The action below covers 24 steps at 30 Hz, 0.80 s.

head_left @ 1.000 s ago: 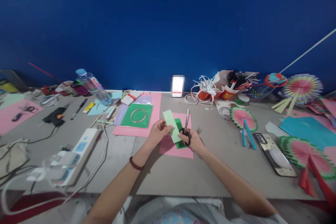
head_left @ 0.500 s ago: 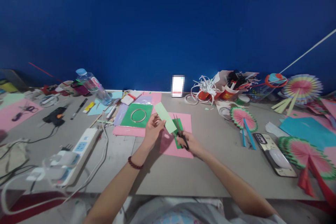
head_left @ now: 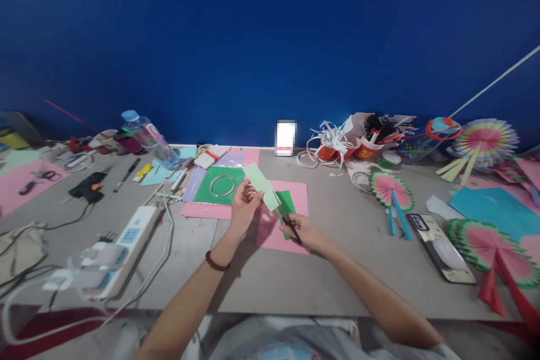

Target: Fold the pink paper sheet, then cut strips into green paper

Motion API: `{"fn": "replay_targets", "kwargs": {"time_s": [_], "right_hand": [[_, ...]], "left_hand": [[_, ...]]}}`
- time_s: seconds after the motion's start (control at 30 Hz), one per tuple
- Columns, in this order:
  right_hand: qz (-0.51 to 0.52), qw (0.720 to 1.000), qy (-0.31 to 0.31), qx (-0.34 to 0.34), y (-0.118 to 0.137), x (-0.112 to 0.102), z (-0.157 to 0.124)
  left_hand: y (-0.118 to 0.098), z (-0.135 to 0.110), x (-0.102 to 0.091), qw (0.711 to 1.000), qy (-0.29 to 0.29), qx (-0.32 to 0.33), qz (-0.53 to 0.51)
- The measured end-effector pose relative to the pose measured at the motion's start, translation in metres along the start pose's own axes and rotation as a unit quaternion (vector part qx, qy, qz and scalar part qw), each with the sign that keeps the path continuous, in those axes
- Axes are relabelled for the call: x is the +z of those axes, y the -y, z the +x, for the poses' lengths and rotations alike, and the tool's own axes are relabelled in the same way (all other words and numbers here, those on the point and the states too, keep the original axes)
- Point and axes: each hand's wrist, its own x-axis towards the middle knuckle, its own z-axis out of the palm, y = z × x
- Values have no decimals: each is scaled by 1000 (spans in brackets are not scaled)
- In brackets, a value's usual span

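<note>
My left hand (head_left: 245, 203) pinches a pale green paper strip (head_left: 260, 183) by its left edge and holds it tilted above the table. My right hand (head_left: 300, 229) is wrapped round the black handles of a pair of scissors (head_left: 291, 228). Their blades reach the strip's lower right end, and a narrow sliver stands off along that edge. Beneath the hands lies a pink paper sheet (head_left: 270, 230), with a darker green paper piece (head_left: 288, 202) on it, partly hidden by the scissors and right hand.
Left are a metal ring (head_left: 222, 185) on green paper, a plastic bottle (head_left: 152, 138), a power strip (head_left: 130, 247) with cables and a glue gun (head_left: 88, 187). Right are a paper cup (head_left: 365, 149) of pens, watermelon-coloured paper fans (head_left: 394, 188) and a phone (head_left: 455, 270) under a mouse (head_left: 448, 253).
The scissors' blades, which stood apart beside the strip, have closed in on its lower end. The strip and my left hand have shifted slightly left.
</note>
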Motion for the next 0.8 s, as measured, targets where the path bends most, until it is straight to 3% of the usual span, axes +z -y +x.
{"fn": "replay_targets", "kwargs": {"time_s": [0.8], "right_hand": [[1,1000,-17,-13,-2,1,1]], "left_hand": [[4,2,-3,1000,12,-6,6]]}}
